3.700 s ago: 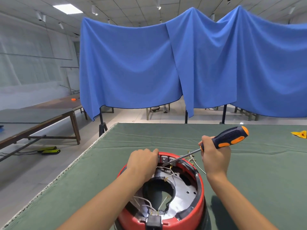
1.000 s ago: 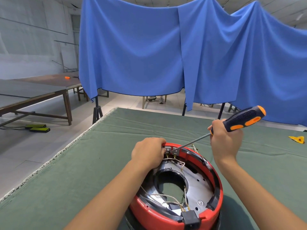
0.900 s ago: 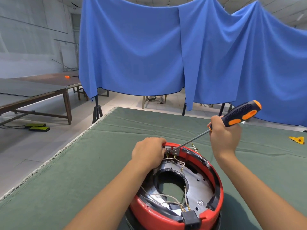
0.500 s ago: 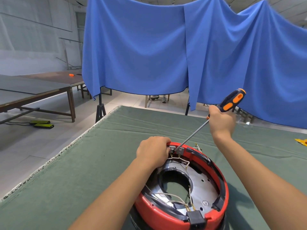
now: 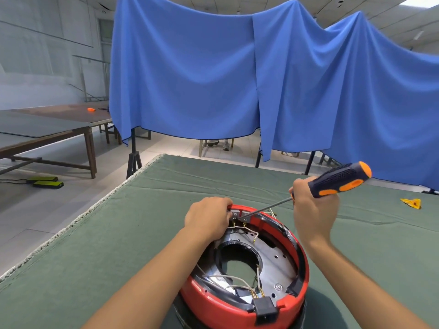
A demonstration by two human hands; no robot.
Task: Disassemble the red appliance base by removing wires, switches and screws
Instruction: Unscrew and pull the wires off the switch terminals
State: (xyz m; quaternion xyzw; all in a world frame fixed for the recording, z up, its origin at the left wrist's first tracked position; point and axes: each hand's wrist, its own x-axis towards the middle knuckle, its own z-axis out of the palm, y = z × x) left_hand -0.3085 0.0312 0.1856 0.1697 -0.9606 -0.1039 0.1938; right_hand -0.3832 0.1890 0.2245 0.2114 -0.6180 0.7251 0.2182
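Observation:
The red appliance base [image 5: 240, 312] stands tilted on the green table, its open underside facing me, with a metal plate, white wires [image 5: 228, 280] and a black socket block [image 5: 265, 309] at its near rim. My left hand [image 5: 207, 216] grips the far rim beside a small switch part [image 5: 238, 213]. My right hand [image 5: 312, 210] holds a black and orange screwdriver [image 5: 339, 180]; its tip rests at the switch on the far rim.
The green cloth table [image 5: 118, 233] has its left edge close by, with floor beyond. A yellow scrap [image 5: 412, 203] lies at the far right. Blue cloth [image 5: 213, 79] hangs behind, and wooden tables [image 5: 47, 129] stand at the left.
My right hand swung the screwdriver handle up steeply, then lowered it again to a shallow angle. The tip stayed at the switch and my left hand kept its grip on the rim.

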